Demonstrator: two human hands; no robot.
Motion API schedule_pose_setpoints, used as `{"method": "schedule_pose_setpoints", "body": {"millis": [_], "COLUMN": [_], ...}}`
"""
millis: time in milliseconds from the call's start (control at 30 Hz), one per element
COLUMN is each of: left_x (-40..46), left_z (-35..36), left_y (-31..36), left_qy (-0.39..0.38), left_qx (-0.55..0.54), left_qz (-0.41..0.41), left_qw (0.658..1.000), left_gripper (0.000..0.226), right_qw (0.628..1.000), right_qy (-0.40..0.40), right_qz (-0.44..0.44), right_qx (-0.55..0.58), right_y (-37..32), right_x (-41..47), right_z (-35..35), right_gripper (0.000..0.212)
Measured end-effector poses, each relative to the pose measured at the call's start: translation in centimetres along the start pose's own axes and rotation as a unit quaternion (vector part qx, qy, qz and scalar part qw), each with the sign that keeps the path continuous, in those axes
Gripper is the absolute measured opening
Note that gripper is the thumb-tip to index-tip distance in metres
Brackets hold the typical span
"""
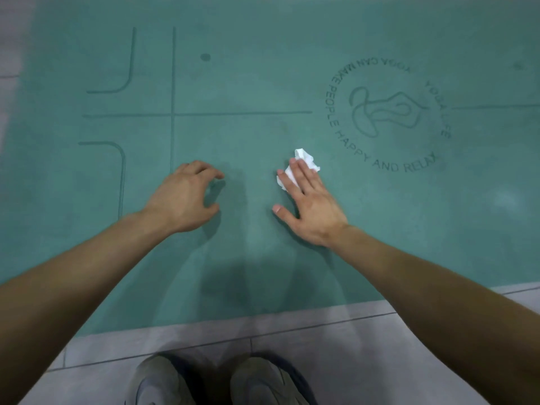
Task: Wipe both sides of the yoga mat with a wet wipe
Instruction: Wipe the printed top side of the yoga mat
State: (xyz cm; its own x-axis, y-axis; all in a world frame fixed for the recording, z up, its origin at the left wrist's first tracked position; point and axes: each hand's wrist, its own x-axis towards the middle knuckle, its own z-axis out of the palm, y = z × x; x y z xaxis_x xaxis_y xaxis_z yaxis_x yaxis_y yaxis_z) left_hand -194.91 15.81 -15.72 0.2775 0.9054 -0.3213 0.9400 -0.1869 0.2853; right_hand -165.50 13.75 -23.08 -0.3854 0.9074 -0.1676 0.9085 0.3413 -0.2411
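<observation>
A big green yoga mat [263,83] lies flat on a grey tiled floor [350,346]. It fills most of the view. Its near edge runs just in front of two grey shoes [222,381] that stand on the floor at the bottom.

The mat has thin lines pressed into it on the left side, and a small dot far off. On the right side there is a round logo [388,112] with a ring of letters and a curly shape in the middle.

The right hand [309,206] lies flat on the mat, fingers straight and spread. Its fingers press down on a crumpled white wet wipe [304,160]. The wipe sits near the middle of the mat, just left of the logo's near edge, and sticks out past the fingertips.

The left hand [184,197] is close beside it, to the left. Its grip holds nothing. The fingers are bent like a claw, and the fingertips touch the mat or float just above it; I cannot tell which.

Both bare arms reach in from the near corners.
</observation>
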Motion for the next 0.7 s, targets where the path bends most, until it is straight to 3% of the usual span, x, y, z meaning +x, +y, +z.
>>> {"method": "schedule_pose_setpoints", "body": {"millis": [100,200,367,467,567,700], "left_x": [1.4,3.6,6.2,6.3,6.3,6.3], "left_z": [-0.4,-1.0,-2.1,-1.8,-1.7,-2.0], "left_y": [-0.2,-0.7,-1.3,-0.8,-0.5,-0.2], "left_qy": [-0.036,-0.046,-0.079,-0.112,-0.110,-0.114], "left_qx": [0.049,0.070,0.112,0.126,0.135,0.152], "left_qz": [0.003,0.007,0.002,-0.009,-0.009,-0.005], "left_qw": [0.998,0.996,0.991,0.986,0.985,0.982], "left_gripper": [0.088,0.108,0.134,0.142,0.143,0.143], "right_qw": [0.993,0.981,0.999,0.999,0.997,0.998], "right_qy": [-0.026,-0.019,0.014,0.013,0.069,0.059], "right_qz": [-0.115,-0.190,0.042,0.003,0.026,-0.022], "right_qx": [-0.006,-0.039,-0.019,-0.048,-0.032,-0.016], "right_y": [-3.8,-2.6,6.1,6.9,5.9,5.8], "right_x": [-3.0,-3.1,2.0,3.0,2.8,3.3], "right_z": [1.5,1.4,-2.1,-2.4,-2.1,-1.9], "right_gripper": [0.090,0.079,0.070,0.073,0.075,0.060]}}
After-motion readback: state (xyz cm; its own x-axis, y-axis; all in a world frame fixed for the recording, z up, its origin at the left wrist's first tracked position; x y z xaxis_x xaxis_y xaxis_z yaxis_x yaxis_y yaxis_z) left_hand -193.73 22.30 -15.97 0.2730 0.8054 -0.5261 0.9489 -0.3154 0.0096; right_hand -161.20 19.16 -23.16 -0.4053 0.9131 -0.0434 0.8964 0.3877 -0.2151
